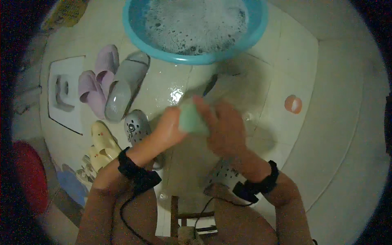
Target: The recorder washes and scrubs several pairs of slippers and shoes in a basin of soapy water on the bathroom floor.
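Observation:
Over the wet floor, my left hand (pixel 168 126) is closed round a pale green piece (pixel 192 118) with a smooth face. Blur hides whether it is a sponge, a soap bar or something else. Against its right side is my right hand (pixel 226 126), fingers bent and smeared by motion; whether it also grips something does not show. Just beyond the hands is a narrow dark shape (pixel 210 85), too blurred to name. A light blue basin (pixel 192 59) of foamy water stands farther off. Black bands (pixel 136 173) circle both wrists, with cables hanging down.
Lilac slippers (pixel 93 90), a grey slipper (pixel 126 87) and yellow slippers (pixel 102 141) lie on the left. Patterned clogs (pixel 136 124) are near my legs. A floor drain (pixel 65 94) is at far left, an orange round thing (pixel 293 104) at right. A low wooden stool (pixel 174 216) shows between my legs.

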A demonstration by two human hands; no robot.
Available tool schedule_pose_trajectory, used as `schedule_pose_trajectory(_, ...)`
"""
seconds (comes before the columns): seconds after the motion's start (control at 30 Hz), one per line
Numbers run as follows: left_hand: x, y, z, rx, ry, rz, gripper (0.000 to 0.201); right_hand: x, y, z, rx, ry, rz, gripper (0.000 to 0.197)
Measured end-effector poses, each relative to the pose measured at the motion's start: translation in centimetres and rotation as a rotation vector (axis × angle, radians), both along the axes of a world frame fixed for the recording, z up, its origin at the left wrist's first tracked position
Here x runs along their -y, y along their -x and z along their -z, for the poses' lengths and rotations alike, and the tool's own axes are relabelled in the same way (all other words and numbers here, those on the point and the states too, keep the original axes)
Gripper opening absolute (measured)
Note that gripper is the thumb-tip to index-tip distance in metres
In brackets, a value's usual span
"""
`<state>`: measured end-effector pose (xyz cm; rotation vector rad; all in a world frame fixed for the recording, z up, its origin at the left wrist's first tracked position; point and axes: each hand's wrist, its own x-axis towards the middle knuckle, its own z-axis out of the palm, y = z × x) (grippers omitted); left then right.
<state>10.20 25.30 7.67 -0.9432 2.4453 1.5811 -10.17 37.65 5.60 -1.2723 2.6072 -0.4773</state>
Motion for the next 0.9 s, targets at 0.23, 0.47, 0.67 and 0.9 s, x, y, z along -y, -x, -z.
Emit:
schedule_pose_trajectory(0.23,0.3,0.7,-0.8,-0.019,0.050,-0.006,0.050,0.3,-2.0,-0.4,-0.047,0.068,-0.163,0.038)
schedule_pose_trajectory(0.47,0.0,1.2,-1.2,0.024,-0.037,-0.067,0.049,-0.4,0.3,0.8,-0.014,0.064,-0.003,0.042)
schedule_pose_trajectory(0.67,0.8,-0.3,-0.5,-0.296,-0.027,-0.007,0.047,0.7,-4.9,-2.0,0.232,0.146,-0.225,0.066)
schedule_pose_trajectory(0.9,1.6,1.9,-5.7,-0.265,-0.046,-0.205,0.034,-1.4,3.0,0.2,0.324,0.046,0.072,0.071)
